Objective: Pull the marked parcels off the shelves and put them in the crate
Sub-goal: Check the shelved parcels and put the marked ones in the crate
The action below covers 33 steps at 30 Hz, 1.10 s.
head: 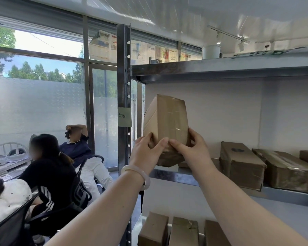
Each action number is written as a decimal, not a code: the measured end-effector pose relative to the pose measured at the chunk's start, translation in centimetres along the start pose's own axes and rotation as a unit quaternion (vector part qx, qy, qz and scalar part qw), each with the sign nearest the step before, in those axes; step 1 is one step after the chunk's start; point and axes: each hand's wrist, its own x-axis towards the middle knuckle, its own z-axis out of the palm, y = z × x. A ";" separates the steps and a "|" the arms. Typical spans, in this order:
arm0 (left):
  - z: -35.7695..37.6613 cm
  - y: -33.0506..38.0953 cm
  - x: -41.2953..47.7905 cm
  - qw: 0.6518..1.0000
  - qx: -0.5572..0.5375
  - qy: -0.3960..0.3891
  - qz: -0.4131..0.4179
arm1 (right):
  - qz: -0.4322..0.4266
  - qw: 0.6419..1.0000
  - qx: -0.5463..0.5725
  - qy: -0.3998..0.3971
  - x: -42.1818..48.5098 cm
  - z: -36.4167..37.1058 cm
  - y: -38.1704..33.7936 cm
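A taped brown cardboard parcel (167,119) stands tilted on end above the left end of the middle shelf (174,176). My left hand (146,151), with a pale bangle on the wrist, grips its lower left corner. My right hand (190,148) grips its lower right side, thumb on the front face. No mark shows on the parcel's visible faces. No crate is in view.
More brown parcels (242,166) lie to the right on the same shelf, and several stand on the shelf below (183,231). A metal upright (124,96) with a green note stands left of the parcel. A white tub (211,51) sits on top. Three people sit at the left.
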 end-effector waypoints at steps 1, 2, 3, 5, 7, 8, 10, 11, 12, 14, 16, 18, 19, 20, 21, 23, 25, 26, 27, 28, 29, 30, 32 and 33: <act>-0.2 -0.1 -0.1 1.000 0.008 0.013 0.001 | 0.007 1.000 0.010 -0.006 0.0 0.0 0.0; -0.4 -0.2 -0.2 1.000 0.022 0.022 0.004 | 0.023 0.999 0.028 -0.014 0.0 0.0 -0.1; -0.7 -0.4 -0.3 0.999 0.033 0.021 0.006 | 0.039 0.998 0.048 -0.019 0.0 -0.1 -0.2; -1.2 -0.6 -0.2 0.999 0.035 -0.001 0.005 | 0.059 0.995 0.075 -0.010 0.1 -0.3 -0.3; -1.4 -0.8 -0.2 0.999 0.037 -0.019 0.007 | 0.066 0.993 0.093 -0.004 0.2 -0.4 -0.4; -1.3 -0.8 -0.3 0.999 0.040 -0.017 0.009 | 0.061 0.994 0.091 -0.009 0.2 -0.3 -0.5; -1.1 -0.6 -0.4 0.999 0.039 0.000 -0.006 | 0.041 0.996 0.067 -0.033 -0.2 0.1 -0.9; -1.0 -0.5 -0.5 0.999 0.032 0.006 -0.027 | 0.027 0.997 0.056 -0.047 -0.4 0.4 -1.1; -1.0 -0.4 -0.7 0.998 0.026 0.007 -0.050 | 0.012 0.997 0.045 -0.058 -0.8 0.7 -1.1; -0.9 -0.2 -1.0 0.996 0.038 -0.008 -0.077 | -0.009 0.997 0.027 -0.069 -1.4 1.3 -0.7; -1.0 -0.2 -1.4 0.994 0.058 -0.019 -0.089 | -0.026 0.995 0.038 -0.088 -2.1 1.9 -0.3; -1.2 -0.3 -1.5 0.994 0.048 -0.014 -0.098 | -0.038 0.993 0.040 -0.107 -2.4 2.3 0.1; -1.3 -0.5 -1.5 0.995 0.039 -0.011 -0.096 | -0.037 0.993 0.036 -0.109 -2.4 2.4 0.1; -1.5 -0.7 -1.5 0.996 0.024 -0.013 -0.090 | -0.035 0.994 0.031 -0.100 -2.3 2.4 0.1; -1.8 -0.9 -1.6 0.996 0.000 -0.014 -0.082 | -0.036 0.996 0.026 -0.080 -2.1 2.2 0.1; -2.3 -1.3 -1.6 0.996 -0.066 -0.015 -0.067 | -0.047 0.998 0.009 -0.038 -1.2 1.5 0.1; -2.8 -1.5 -1.7 0.988 -0.142 -0.027 -0.054 | -0.052 0.998 -0.022 -0.036 -0.4 0.6 0.2; -3.0 -1.5 -1.8 0.981 -0.185 -0.043 -0.048 | -0.042 0.998 -0.022 -0.048 -0.1 0.1 0.3; -3.1 -1.5 -1.9 0.970 -0.229 -0.063 -0.043 | -0.027 0.998 -0.011 -0.064 0.0 -0.2 0.4; -3.2 -1.5 -2.0 0.960 -0.265 -0.081 -0.041 | -0.015 0.997 -0.001 -0.080 0.1 -0.5 0.6; -3.2 -1.4 -2.2 0.952 -0.288 -0.091 -0.040 | -0.013 0.996 0.001 -0.089 0.0 -0.5 0.7; -3.2 -1.4 -2.3 0.949 -0.299 -0.092 -0.038 | -0.022 0.996 -0.005 -0.089 0.0 -0.5 0.8; -3.2 -1.3 -2.4 0.957 -0.278 -0.074 -0.029 | -0.046 0.996 -0.011 -0.070 -0.1 -0.5 0.9; -3.2 -1.3 -2.4 0.965 -0.253 -0.063 -0.024 | -0.055 0.997 -0.008 -0.059 -0.2 -0.6 0.9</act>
